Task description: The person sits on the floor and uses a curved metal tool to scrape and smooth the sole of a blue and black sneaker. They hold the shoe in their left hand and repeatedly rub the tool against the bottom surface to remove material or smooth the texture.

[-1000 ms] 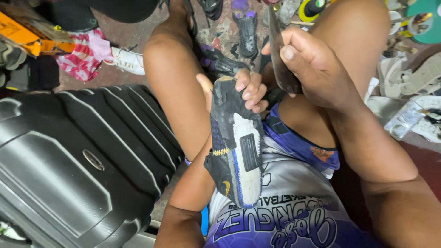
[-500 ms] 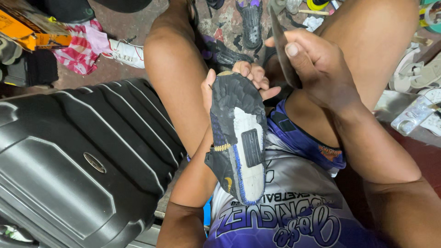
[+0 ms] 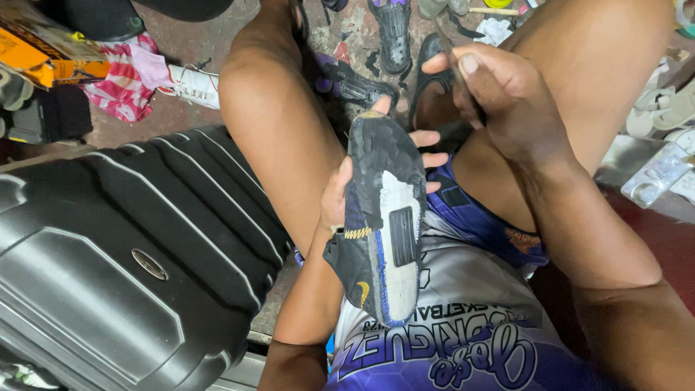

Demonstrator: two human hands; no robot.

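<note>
Since half a second ago the shoe (image 3: pixel 384 217) has tipped a little more upright, its toe now pointing far, and the right hand (image 3: pixel 499 94) has drifted right, away from the toe. Biggest in view is the black ribbed suitcase (image 3: pixel 123 268), filling the near left and lying just beside the person's left leg (image 3: pixel 282 137). Near centre, the purple and white shorts (image 3: pixel 463 318) cover the lap, and the right leg (image 3: pixel 594 65) rises on the far right. Over the lap, the shoe is held sole up, its black tread worn and a pale grey patch with a dark insert showing at the heel end. From underneath, the left hand (image 3: pixel 347 188) grips the shoe, thumb on its left edge and fingertips curling past its right edge. Beyond the toe and apart from it, the right hand is closed around a thin dark tool (image 3: pixel 452 54), thumb pressed along it. On the floor at the far side lie a red checked cloth (image 3: pixel 119 83), a white sneaker (image 3: pixel 192 83), a black sandal (image 3: pixel 394 32) and pale sandals (image 3: pixel 662 105) at the far right, with a clear plastic pack (image 3: pixel 655 177) just nearer than them.
</note>
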